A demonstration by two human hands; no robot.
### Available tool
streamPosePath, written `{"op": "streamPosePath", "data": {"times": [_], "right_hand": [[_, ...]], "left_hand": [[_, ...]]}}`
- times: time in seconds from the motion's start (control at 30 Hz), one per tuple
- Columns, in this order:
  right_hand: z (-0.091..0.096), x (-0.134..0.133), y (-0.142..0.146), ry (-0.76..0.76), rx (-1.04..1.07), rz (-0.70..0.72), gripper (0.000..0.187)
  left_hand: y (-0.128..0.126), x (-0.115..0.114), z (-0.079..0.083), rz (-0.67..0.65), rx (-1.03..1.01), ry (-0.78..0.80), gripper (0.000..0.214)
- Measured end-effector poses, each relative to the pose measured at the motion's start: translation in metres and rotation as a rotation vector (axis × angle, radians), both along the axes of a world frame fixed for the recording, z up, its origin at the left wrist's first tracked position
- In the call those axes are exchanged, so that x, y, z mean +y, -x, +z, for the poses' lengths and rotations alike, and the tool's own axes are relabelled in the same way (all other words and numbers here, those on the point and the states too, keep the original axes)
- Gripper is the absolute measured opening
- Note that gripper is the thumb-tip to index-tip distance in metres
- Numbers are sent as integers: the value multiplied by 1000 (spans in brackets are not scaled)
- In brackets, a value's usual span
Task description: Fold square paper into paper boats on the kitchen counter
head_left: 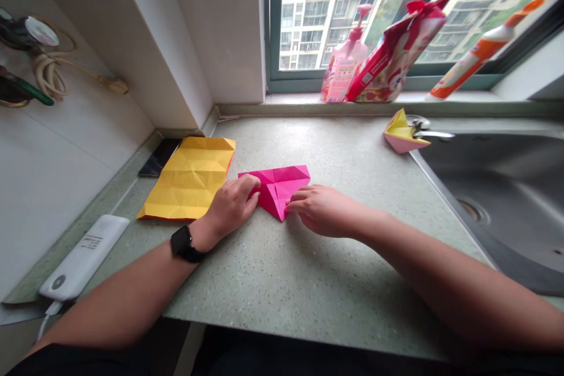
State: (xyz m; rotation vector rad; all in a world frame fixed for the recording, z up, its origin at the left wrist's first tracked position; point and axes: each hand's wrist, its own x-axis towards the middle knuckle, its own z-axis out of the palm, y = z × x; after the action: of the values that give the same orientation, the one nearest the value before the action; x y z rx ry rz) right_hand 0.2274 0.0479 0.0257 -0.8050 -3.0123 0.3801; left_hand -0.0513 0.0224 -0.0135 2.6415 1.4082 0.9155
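A pink sheet of paper (282, 185), partly folded into a pointed shape, lies flat on the speckled green counter (286, 282). My left hand (231, 205), with a black watch on its wrist, presses its curled fingers down on the paper's left edge. My right hand (321, 208) pinches the paper's lower right edge with fingers held together. A creased yellow sheet (189, 179) lies just left of my left hand.
A folded yellow and pink paper shape (403, 132) sits by the steel sink (497, 194) on the right. On the sill stand a pink pump bottle (343, 64), a red pouch (394, 53) and an orange bottle (480, 53). A white power bank (83, 255) and a dark phone (158, 157) lie at the left.
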Motion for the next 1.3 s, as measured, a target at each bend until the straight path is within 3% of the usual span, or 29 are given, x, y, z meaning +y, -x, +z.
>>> {"op": "streamPosePath", "data": {"times": [0.3, 0.6, 0.8, 1.3], "right_hand": [[-1, -4, 2, -14, 14, 3, 32], [-15, -5, 8, -105, 25, -36, 25], [-27, -6, 11, -183, 71, -28, 38], [-39, -4, 11, -261, 86, -56, 44]], "left_hand": [[-9, 3, 0, -74, 67, 36, 17], [-9, 3, -2, -107, 84, 52, 18], [-9, 2, -2, -104, 104, 66, 21], [-9, 0, 2, -71, 128, 87, 21]]}}
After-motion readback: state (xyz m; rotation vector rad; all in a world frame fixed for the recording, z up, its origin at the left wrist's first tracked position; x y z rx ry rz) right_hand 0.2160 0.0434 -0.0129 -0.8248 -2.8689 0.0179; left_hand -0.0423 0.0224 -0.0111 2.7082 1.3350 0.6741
